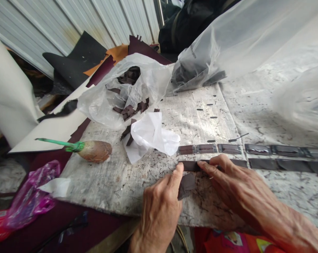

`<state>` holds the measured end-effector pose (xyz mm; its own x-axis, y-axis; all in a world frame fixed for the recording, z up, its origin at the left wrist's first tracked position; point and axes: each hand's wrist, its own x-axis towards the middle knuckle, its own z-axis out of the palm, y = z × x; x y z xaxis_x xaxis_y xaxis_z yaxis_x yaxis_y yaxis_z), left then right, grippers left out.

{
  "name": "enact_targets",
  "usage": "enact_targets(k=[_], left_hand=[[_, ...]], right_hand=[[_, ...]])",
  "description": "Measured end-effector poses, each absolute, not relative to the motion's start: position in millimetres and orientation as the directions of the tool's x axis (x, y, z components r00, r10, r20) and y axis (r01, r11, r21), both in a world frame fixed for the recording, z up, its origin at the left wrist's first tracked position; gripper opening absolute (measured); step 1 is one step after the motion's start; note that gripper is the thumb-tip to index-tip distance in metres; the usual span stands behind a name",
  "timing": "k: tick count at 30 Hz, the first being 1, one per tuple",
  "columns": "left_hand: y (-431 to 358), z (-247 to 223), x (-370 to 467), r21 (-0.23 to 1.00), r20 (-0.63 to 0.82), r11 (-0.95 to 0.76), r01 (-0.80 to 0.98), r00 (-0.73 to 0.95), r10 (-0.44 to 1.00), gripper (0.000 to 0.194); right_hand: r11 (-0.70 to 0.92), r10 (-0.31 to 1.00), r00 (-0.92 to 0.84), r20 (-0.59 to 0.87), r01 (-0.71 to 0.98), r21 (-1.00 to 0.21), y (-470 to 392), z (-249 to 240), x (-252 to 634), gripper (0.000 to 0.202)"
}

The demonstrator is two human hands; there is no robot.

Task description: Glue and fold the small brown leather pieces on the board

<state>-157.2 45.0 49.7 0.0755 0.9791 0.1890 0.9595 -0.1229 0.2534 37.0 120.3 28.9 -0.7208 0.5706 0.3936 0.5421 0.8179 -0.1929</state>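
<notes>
Dark-brown rectangular leather-like strips [263,164] form a row; right hand [233,179] contacts its left end, grip indeterminate; left hand [161,196] grips a loose brown piece [187,183]; bagged brown scraps [131,75] appear unplaced.

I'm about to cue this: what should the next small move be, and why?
Probably press the dark strip flat, in line with the lower row: the thumb of the left hand is at its left end, the fingertips of the right hand touch it farther right, and it lies at that row's left end.
</notes>
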Motion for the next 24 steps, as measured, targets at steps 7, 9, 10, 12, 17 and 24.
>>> enact_targets(k=[7,9,10,12,17,24], left_hand=[[46,47,-158,0.259,0.237,-0.180,0.949,0.118,0.964,0.060],[46,48,-158,0.261,0.235,-0.180,0.948,0.119,0.965,0.060],[46,48,-158,0.259,0.236,-0.177,0.950,0.116,0.965,0.060],[46,48,-159,0.253,0.227,-0.168,0.953,0.110,0.968,0.061],[46,45,-159,0.279,0.209,-0.150,0.949,0.092,0.974,0.058],[52,49,-168,0.496,0.115,-0.068,0.866,0.012,0.993,0.059]], right_hand=[[0.780,0.625,-0.689,0.367,0.566,-0.265,121,26,38,0.038],[0.762,0.648,-0.665,0.371,0.564,-0.319,120,25,40,0.038],[0.760,0.650,-0.661,0.375,0.560,-0.330,120,25,40,0.038],[0.776,0.631,-0.679,0.376,0.550,-0.309,119,25,41,0.041],[0.798,0.599,-0.712,0.367,0.569,-0.199,120,27,36,0.041],[0.741,0.670,-0.662,0.336,0.626,-0.244,122,22,34,0.034]])
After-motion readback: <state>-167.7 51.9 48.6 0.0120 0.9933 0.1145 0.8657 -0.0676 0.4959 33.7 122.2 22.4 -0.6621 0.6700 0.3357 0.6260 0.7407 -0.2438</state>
